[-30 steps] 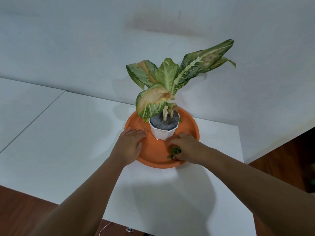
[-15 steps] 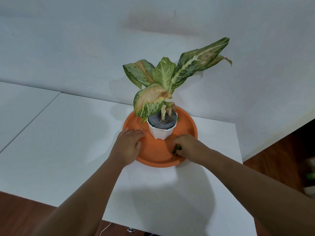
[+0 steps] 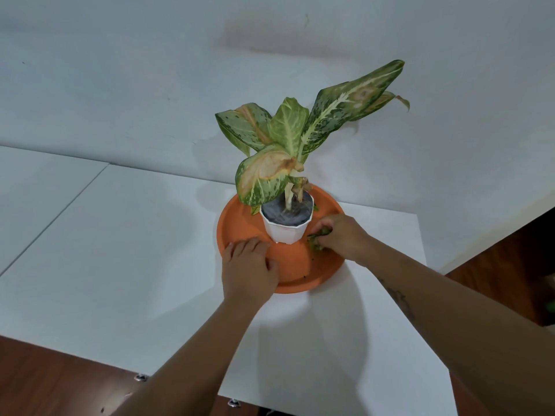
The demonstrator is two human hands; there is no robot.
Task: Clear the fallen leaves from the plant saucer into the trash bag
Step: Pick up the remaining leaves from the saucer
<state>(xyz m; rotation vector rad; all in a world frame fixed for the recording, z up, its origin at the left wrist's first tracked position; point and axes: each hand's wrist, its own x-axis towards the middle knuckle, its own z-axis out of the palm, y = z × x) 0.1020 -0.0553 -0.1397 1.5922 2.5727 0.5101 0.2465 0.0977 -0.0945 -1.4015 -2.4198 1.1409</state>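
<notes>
Right hand (image 3: 338,235) pinches clump of fallen leaves (image 3: 316,240) on right of orange saucer (image 3: 240,223), beside white pot (image 3: 286,231). Left hand (image 3: 247,267) flat, fingers spread, steadying near-left rim. Best: gather scraps fully before lifting, keep saucer still. Trash bag not visible.

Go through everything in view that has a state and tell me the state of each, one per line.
Left hand: flat on the saucer's near rim, holding nothing.
Right hand: closed on a clump of fallen leaves.
Fallen leaves: pinched in the fingers, low over the saucer beside the pot.
Saucer: flat on the table, a few dark specks left.
Pot: upright in the saucer.
Plant: standing, one leaf yellowed.
</notes>
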